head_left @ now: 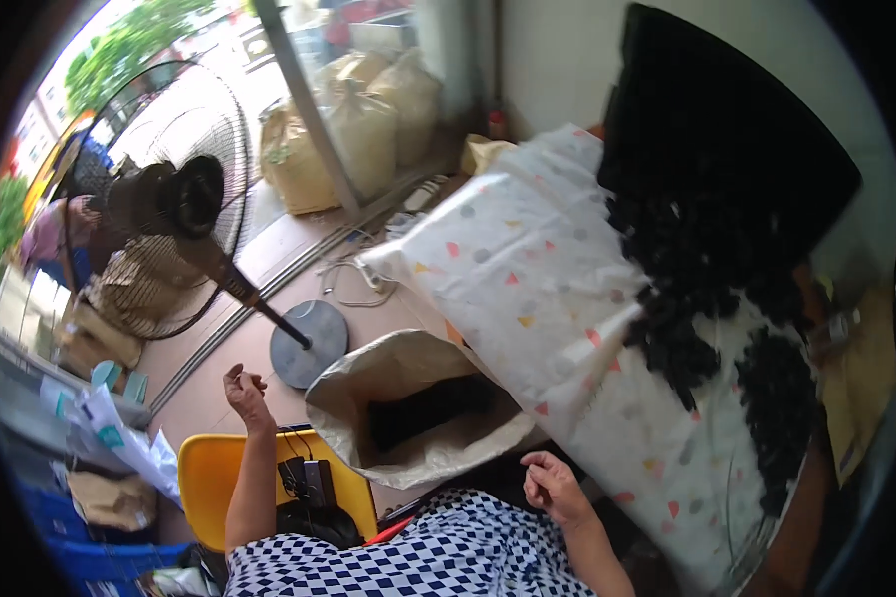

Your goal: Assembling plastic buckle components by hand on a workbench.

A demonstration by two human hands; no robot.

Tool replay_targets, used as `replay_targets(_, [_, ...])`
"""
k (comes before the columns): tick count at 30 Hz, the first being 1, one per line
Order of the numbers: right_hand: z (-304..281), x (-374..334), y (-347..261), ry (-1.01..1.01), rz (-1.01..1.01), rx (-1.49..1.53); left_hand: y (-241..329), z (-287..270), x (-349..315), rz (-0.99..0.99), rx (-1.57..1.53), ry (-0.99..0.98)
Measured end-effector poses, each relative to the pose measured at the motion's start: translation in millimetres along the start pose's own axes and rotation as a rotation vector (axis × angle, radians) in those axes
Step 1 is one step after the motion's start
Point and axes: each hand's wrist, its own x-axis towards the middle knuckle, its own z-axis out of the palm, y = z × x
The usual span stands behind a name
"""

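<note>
We note both hands released: the left hand (pixel 247 396) is raised above the far side of a yellow chair (pixel 201 488), fingers loosely curled, and we see nothing in it. The right hand (pixel 556 488) is half curled in front of the person's checked shirt (pixel 428 552), likewise with nothing visible in its fingers. Between and beyond the hands we find the sack (pixel 331 410), cream, its wide mouth facing us, a black mass (pixel 428 410) inside; both hands are apart from it, the right just beside its near right edge. To the right we record a white patterned cloth (pixel 498 249), with loose black pieces (pixel 672 348) spread over its right part. At its far right a black tub (pixel 712 95) leans, pieces at its mouth. On the chair we see a black block (pixel 319 482) with cords. Far left of the sack a fan (pixel 139 204) stands on a round grey base (pixel 294 350); beyond the glass, we log pale bags (pixel 363 129).
</note>
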Motion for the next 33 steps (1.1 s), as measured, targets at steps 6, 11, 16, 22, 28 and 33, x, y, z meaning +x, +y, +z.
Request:
replay_targets(6, [7,-36,-9,-0.007,-0.147,-0.007,8,98,-115,0.05,-0.184,-0.595])
replay_targets(11, [-8,-89,-8,0.228,-0.331,-0.037,72,196,-223,0.312,-0.246,-1.008])
replay_targets(16, [-21,-133,-16,0.485,-0.454,-0.066,116,251,-292,0.653,-0.036,-1.373])
replay_targets(22, [-81,-143,-84,0.92,-0.649,-0.67,139,319,-340,1.106,0.096,-1.317])
replay_targets(28, [-159,-103,-206,1.212,-0.792,-1.684,124,369,-351,1.1,0.166,-1.38])
replay_targets(33, [-206,-76,-276,1.213,-0.454,-2.021,129,371,-352,1.039,0.14,-1.432])
